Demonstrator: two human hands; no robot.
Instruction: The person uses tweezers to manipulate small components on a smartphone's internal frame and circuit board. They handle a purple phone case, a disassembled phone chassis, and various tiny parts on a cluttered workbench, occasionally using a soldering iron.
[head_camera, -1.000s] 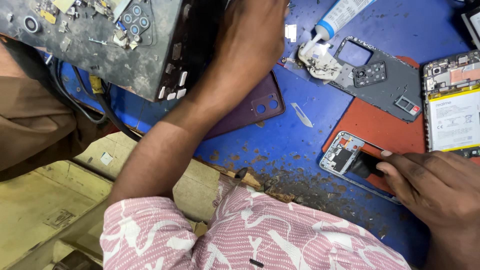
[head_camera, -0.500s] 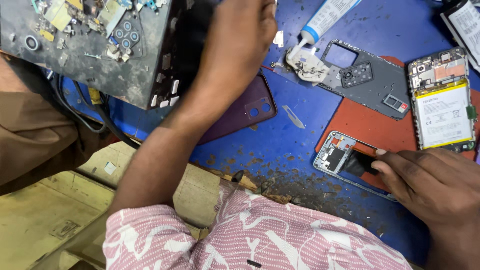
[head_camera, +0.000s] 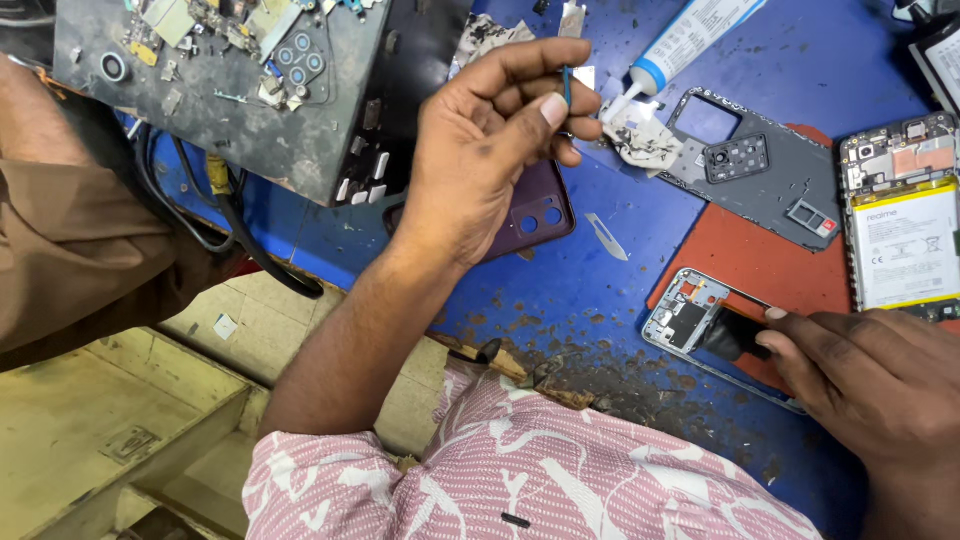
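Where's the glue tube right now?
Head view, top right of centre: the white glue tube lies on the blue mat, nozzle pointing at the grey phone frame.

- The counter (head_camera: 640, 290) is bright blue, with brown, rusty-looking specks along its near edge.
- A red mat (head_camera: 760, 265) lies on it at right.
- The phone back cover (head_camera: 530, 215) under the left hand is deep purple.
- Far right, a grey phone frame (head_camera: 780, 180).
- At the right edge, a white battery (head_camera: 905, 245) edged in yellow.
- The glue tube (head_camera: 690, 40) at the far side is white with a blue collar.
- The thin tool (head_camera: 567, 85) in the fingers is blue.
- The near sleeve (head_camera: 520, 480) is pink with white leaf patterns.
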